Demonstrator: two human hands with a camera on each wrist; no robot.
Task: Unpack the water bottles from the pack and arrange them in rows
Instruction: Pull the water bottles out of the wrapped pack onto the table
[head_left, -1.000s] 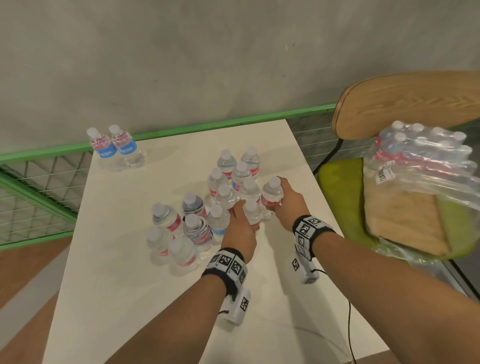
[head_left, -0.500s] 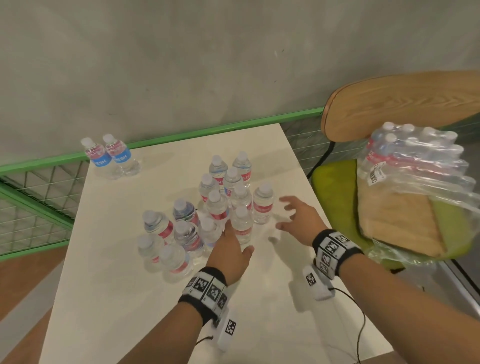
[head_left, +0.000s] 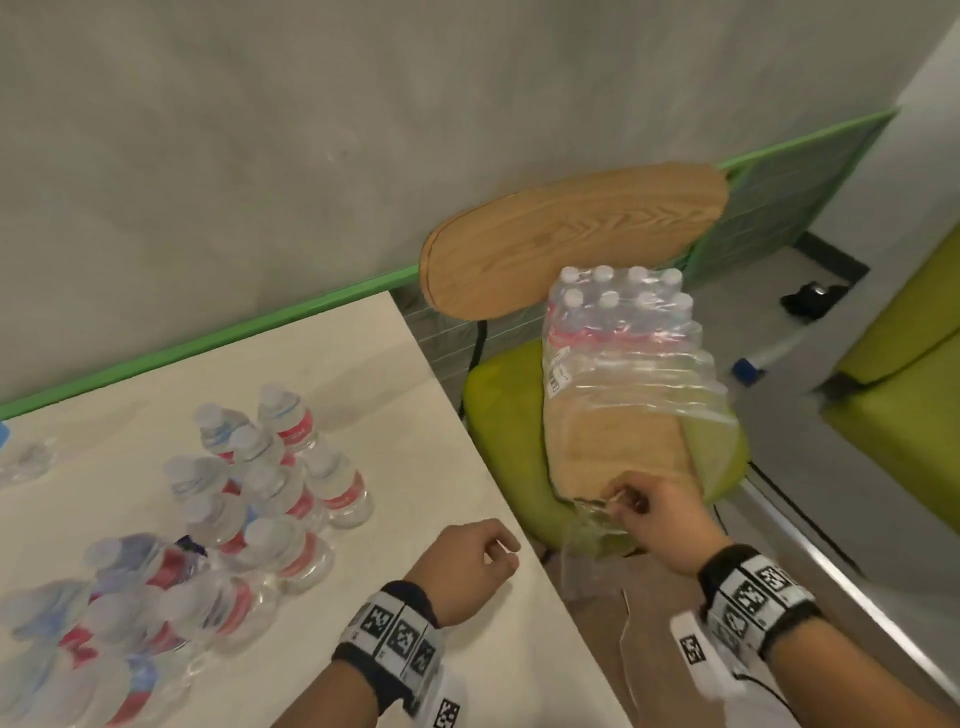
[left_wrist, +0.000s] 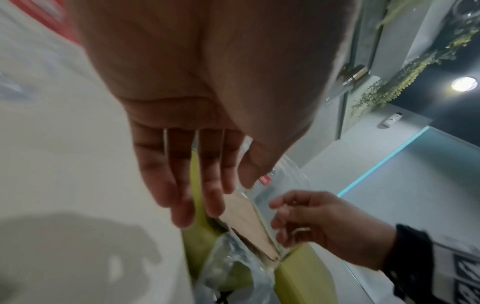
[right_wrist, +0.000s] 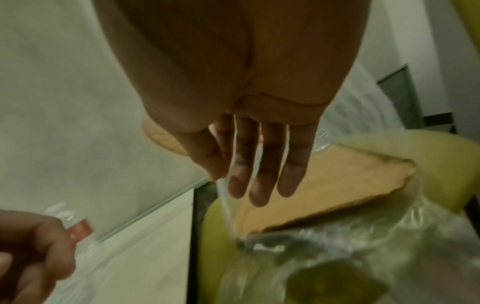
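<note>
Reaching to the chair, the right hand (head_left: 657, 512) sits at the near open end of the pack (head_left: 621, 364); thumb and fingertips seem to pinch the loose plastic wrap (head_left: 597, 512), though the right wrist view shows the fingers nearly straight, so grip firmness: cannot tell. The left hand (head_left: 470, 569) hovers over the table (head_left: 363, 364) edge at 6 o'clock, fingers loosely relaxed, holding nothing.

Pack lies on the green chair seat (head_left: 498, 415) at 2 o'clock from the left hand, on a cardboard tray (head_left: 618, 441). Remaining bottles (head_left: 623, 296) crowd the far end at 12 o'clock, caps up, still wrapped.

Judgement on the step: hold the wrap mouth open with one hand and bring the left in to draw bottles toward the opening; otherwise slack film will likely bunch and snag the caps. Pulling the wrap alone may drag the tray off the seat.

Surroundings: unpacked bottles (head_left: 280, 493) cluster on the table at 9 o'clock, blurred, rows loose. Wooden chair back (head_left: 571, 234) stands behind the pack. The gap between table and chair must be crossed each trip.
</note>
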